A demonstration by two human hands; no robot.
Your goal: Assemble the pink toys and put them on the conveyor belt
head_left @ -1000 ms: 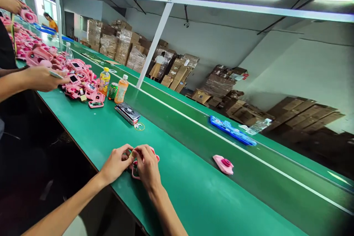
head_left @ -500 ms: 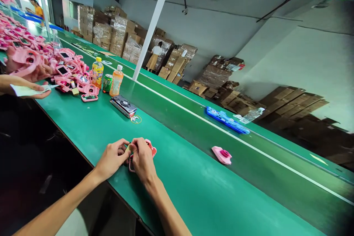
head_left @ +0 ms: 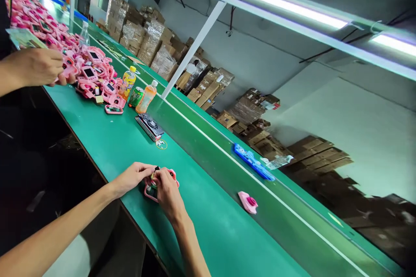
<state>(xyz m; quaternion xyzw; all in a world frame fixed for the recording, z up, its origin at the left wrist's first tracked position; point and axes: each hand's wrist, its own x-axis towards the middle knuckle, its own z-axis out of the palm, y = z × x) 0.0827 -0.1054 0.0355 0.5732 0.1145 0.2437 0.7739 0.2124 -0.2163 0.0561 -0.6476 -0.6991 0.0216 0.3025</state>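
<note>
Pink casing (head_left: 151, 191) lies under the 2 hands (head_left: 134, 178), partly hidden.

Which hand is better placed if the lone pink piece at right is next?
Right, likely. The right hand is nearer the lone pink piece; the left hand is farther off, with the right in between. Both are busy at the open pink casing, so either would likely have to free up first.

Left hand (head_left: 137, 177) and right hand (head_left: 167, 188) meet over a pink case (head_left: 151, 191) (open).
</note>
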